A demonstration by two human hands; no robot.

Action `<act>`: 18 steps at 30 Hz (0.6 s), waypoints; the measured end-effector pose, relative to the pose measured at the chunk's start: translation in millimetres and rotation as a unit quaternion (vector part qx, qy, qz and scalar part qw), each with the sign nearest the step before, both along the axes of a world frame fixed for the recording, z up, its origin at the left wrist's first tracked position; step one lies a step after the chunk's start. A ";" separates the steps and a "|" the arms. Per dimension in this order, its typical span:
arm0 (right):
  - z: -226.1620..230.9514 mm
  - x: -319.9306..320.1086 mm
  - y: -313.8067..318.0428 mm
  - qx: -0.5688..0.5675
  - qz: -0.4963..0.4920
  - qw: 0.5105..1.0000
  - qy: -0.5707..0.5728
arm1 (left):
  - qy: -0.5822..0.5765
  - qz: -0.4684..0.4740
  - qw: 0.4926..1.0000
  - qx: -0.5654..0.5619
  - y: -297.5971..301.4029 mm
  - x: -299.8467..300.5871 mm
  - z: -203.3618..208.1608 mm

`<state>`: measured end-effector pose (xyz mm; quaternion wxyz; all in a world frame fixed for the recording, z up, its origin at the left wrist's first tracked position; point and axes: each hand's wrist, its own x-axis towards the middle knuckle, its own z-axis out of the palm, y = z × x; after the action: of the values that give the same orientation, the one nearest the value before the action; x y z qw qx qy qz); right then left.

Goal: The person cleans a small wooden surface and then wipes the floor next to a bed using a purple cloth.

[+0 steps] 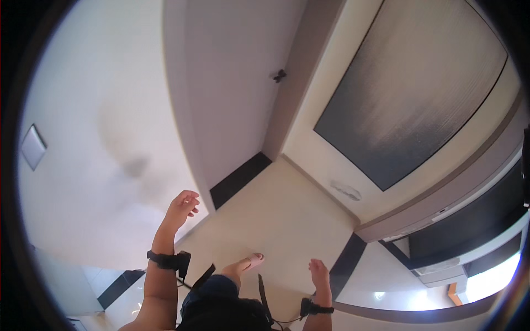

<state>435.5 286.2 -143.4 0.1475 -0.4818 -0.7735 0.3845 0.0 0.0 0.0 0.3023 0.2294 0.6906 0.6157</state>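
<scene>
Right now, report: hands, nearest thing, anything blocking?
Left hand empty, loosely curled, nearest the white wall. Right hand looks empty. Ahead: grey door, dark handle, looks shut.

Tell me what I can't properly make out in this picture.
In the head view:
Right hand: small and seen edge-on, so some fingers are hidden behind it.
Second foot: out of sight, apparently behind the dark clothing.
Door: top cut off by the upper edge.
Wall plate: details too blurred.

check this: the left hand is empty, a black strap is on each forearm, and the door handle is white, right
The door handle is dark, not white, as the head view shows; the left hand is empty, and a black strap is on each forearm.
</scene>
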 end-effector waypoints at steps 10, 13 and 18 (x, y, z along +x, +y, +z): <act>-11.1 -26.0 -294.2 -0.026 0.038 0.995 -0.092 | -0.009 0.051 0.997 -0.062 -237.9 -25.9 11.7; 33.3 -47.0 -374.5 0.015 0.022 0.993 -0.114 | -0.029 -0.036 0.994 -0.102 -309.1 -27.5 6.5; 74.0 -105.2 -503.0 0.034 0.021 0.993 -0.107 | -0.017 -0.152 0.986 -0.066 -394.9 -29.4 -19.0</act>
<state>330.3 -216.9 -69.3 0.0725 -0.4987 -0.8073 0.3070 -29.4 -394.9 -19.0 0.4184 0.3010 0.6816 0.5194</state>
